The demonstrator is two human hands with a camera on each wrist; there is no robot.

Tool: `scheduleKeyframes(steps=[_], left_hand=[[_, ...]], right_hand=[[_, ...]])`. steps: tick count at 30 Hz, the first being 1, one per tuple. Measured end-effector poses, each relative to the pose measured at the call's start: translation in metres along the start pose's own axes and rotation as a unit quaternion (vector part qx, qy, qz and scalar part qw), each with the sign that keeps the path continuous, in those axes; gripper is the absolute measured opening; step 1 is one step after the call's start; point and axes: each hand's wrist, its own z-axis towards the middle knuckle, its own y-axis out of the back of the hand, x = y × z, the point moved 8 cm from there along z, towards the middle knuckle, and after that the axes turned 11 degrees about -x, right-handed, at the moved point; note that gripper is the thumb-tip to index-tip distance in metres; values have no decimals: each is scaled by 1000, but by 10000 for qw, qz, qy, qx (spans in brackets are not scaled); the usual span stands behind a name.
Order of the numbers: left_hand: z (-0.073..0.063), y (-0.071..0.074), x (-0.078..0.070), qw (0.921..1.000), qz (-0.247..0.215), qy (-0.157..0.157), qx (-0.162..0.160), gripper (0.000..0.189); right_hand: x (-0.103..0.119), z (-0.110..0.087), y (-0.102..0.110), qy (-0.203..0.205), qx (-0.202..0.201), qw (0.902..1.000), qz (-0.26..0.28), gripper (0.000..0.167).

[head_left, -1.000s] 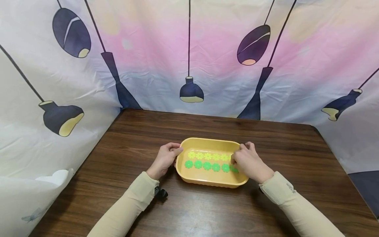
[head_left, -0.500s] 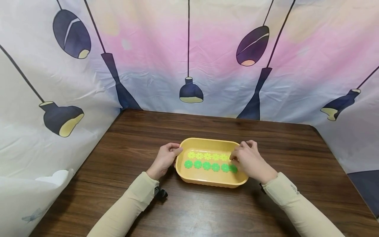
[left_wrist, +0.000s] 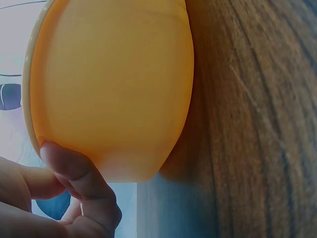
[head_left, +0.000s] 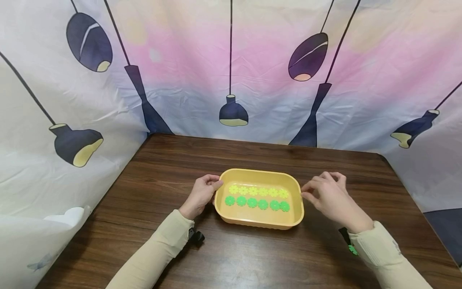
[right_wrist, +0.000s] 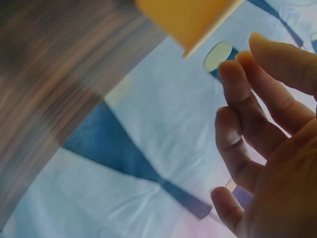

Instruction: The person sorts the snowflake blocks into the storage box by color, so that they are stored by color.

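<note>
A shallow yellow plastic tray (head_left: 259,221) with rounded corners sits on the dark wooden table. On its floor lie two rows of flower-shaped discs, several yellow discs (head_left: 254,191) behind and several green discs (head_left: 252,202) in front. My left hand (head_left: 200,196) pinches the tray's left rim between thumb and fingers; the left wrist view has those fingers (left_wrist: 74,163) against its outer wall. Just off the right end is my right hand (head_left: 330,200), fingers loosely bent. The right wrist view finds nothing between its thumb and fingertips (right_wrist: 233,72).
Another green flower disc (head_left: 353,249) lies on the table (head_left: 231,261) by the right sleeve, partly hidden. A black wrist device (head_left: 196,237) hangs under the left cuff. Printed cloth (head_left: 195,80) stands along the back and sides of the table.
My right hand has come out of the tray and moved right, past its rim. The right ends of both disc rows now show. My left hand has kept its grip on the tray.
</note>
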Motion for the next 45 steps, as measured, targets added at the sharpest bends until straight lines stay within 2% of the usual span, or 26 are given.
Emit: scheduleKeyframes(steps=[4, 7, 9, 13, 18, 23, 25, 28, 32, 35, 39, 45], left_hand=[[-1, 0, 2, 10000, 6, 32, 1, 24], [-1, -1, 1, 10000, -2, 17, 31, 25], [-1, -1, 1, 10000, -22, 29, 47, 25], [-1, -1, 0, 10000, -20, 46, 23, 25], [-2, -1, -1, 10000, 3, 50, 12, 25], [-2, -1, -1, 10000, 31, 52, -1, 25], [-2, -1, 0, 10000, 31, 43, -10, 24], [-2, -1, 0, 10000, 17, 24, -28, 24], [-2, 0, 0, 10000, 4, 18, -32, 23], [-1, -1, 0, 10000, -5, 34, -12, 23], [-1, -1, 0, 10000, -9, 14, -11, 23], [-2, 0, -1, 10000, 6, 30, -60, 23]], right_hand=[[-24, -19, 2, -517, 298, 9981, 183, 11], [-40, -36, 1, -863, 708, 9935, 242, 15], [-51, -47, -1, -1066, 1085, 9882, 199, 24], [-67, -68, -5, -1365, 1759, 9749, 55, 34], [-80, -88, -4, -1658, 2323, 9584, 88, 39], [-92, -104, -9, -2105, 2930, 9321, 325, 58], [-96, -108, -12, -2256, 3089, 9228, 455, 65], [-98, -112, -15, -2317, 3227, 9159, 568, 69], [-98, -114, -16, -2170, 3226, 9198, 536, 64], [-96, -115, -16, -2045, 3143, 9261, 422, 56], [-93, -115, -17, -2033, 3037, 9298, 443, 41], [-93, -112, -18, -1917, 2964, 9352, 277, 31]])
